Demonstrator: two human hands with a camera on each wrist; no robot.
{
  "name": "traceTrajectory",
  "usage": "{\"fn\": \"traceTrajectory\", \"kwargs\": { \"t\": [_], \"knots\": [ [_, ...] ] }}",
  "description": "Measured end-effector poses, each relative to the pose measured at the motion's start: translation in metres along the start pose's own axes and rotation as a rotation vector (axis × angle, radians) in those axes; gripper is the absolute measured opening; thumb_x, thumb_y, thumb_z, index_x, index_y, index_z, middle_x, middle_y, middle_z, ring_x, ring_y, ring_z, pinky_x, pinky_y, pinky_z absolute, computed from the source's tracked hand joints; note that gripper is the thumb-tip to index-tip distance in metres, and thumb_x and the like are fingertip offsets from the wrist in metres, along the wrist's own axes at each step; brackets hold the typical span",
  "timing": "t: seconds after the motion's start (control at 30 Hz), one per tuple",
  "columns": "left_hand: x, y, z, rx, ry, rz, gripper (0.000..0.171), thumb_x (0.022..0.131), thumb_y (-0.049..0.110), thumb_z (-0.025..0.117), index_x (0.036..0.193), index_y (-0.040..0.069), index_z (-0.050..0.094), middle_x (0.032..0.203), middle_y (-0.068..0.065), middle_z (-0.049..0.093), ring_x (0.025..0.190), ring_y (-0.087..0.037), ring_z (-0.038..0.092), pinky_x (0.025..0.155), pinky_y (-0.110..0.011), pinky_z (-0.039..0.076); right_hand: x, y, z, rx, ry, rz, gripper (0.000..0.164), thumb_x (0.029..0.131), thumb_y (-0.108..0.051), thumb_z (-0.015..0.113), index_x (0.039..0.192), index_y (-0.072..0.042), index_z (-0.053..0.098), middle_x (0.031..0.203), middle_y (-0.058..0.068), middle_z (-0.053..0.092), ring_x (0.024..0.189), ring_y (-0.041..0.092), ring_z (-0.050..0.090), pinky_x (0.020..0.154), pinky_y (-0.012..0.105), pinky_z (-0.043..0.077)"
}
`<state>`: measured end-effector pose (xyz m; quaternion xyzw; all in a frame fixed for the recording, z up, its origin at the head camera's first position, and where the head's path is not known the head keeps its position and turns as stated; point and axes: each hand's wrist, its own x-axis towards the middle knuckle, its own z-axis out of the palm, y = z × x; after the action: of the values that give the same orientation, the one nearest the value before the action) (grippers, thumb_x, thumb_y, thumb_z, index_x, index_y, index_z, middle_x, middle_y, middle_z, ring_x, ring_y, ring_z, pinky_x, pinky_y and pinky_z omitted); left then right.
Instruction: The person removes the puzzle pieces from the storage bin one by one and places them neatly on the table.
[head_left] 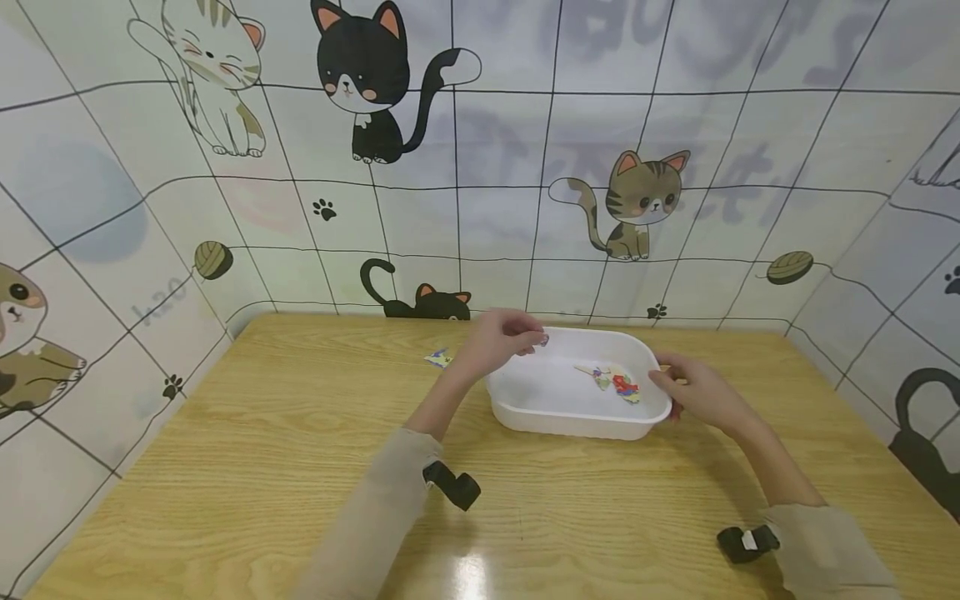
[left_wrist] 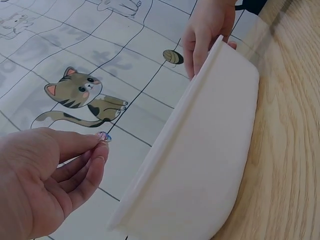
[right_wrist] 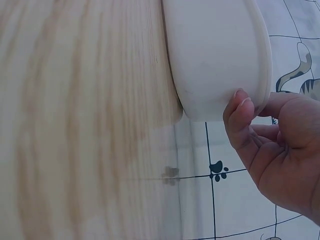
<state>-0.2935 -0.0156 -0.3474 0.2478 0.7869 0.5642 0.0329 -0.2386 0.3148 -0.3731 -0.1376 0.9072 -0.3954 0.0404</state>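
A white plastic tub [head_left: 573,424] stands on the wooden table toward the back. Over its left back rim, my left hand [head_left: 498,342] pinches a small shiny multicoloured piece [left_wrist: 104,136] between thumb and fingertips; its kind cannot be told. My right hand [head_left: 697,389] grips the tub's right rim, thumb on top and fingers curled under the outside, as the right wrist view shows. Inside the tub lie a red, blue and yellow piece [head_left: 626,388] and a smaller pale patterned piece [head_left: 602,378] with a thin stick beside it.
On the wooden table [head_left: 300,442], left of the tub, lies a colourful flat scrap [head_left: 439,357], partly behind my left forearm. A cloth [head_left: 495,217] printed with cats and a grid rises along the back and both sides. Dark straps [head_left: 452,485] sit on both wrists.
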Motion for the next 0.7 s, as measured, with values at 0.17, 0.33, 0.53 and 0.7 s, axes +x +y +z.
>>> {"fn": "traceTrajectory", "kwargs": {
  "t": [0.17,0.33,0.53,0.7],
  "knots": [
    [-0.007,-0.006,-0.015,-0.085,0.050,0.013,0.012,0.095,0.009,0.071,0.101,-0.001,0.071,0.097,-0.015,0.075,0.087,-0.034,0.071,0.079,-0.035,0.060,0.000,-0.001,0.000,0.000,0.002,0.005,0.053,0.107,-0.016,0.052,0.146,0.015,0.035,0.094,0.018,0.064,0.060,0.020,0.061,0.055,0.035,0.056],
    [-0.014,-0.014,-0.029,-0.089,0.115,0.013,0.011,0.094,0.008,0.072,0.100,-0.002,0.071,0.094,-0.014,0.075,0.085,-0.033,0.071,0.078,-0.038,0.060,0.000,0.001,0.000,0.002,0.002,0.004,0.052,0.106,-0.014,0.052,0.146,0.015,0.035,0.097,0.021,0.064,0.061,0.020,0.061,0.054,0.034,0.056],
    [-0.019,-0.027,-0.046,-0.113,0.178,0.002,0.012,0.093,0.006,0.073,0.100,-0.004,0.071,0.092,-0.020,0.072,0.077,-0.024,0.067,0.084,-0.057,0.056,0.001,0.003,0.001,-0.001,0.001,0.012,0.053,0.107,-0.015,0.052,0.146,0.015,0.034,0.098,0.021,0.064,0.061,0.020,0.061,0.055,0.036,0.056],
    [-0.025,-0.040,-0.063,-0.106,0.202,-0.015,0.015,0.092,0.008,0.074,0.101,-0.003,0.071,0.095,-0.020,0.072,0.081,-0.030,0.067,0.084,-0.051,0.057,0.001,0.002,0.001,0.000,0.004,0.017,0.053,0.106,-0.014,0.052,0.146,0.015,0.034,0.098,0.020,0.064,0.061,0.020,0.061,0.055,0.035,0.056]
  ]
}}
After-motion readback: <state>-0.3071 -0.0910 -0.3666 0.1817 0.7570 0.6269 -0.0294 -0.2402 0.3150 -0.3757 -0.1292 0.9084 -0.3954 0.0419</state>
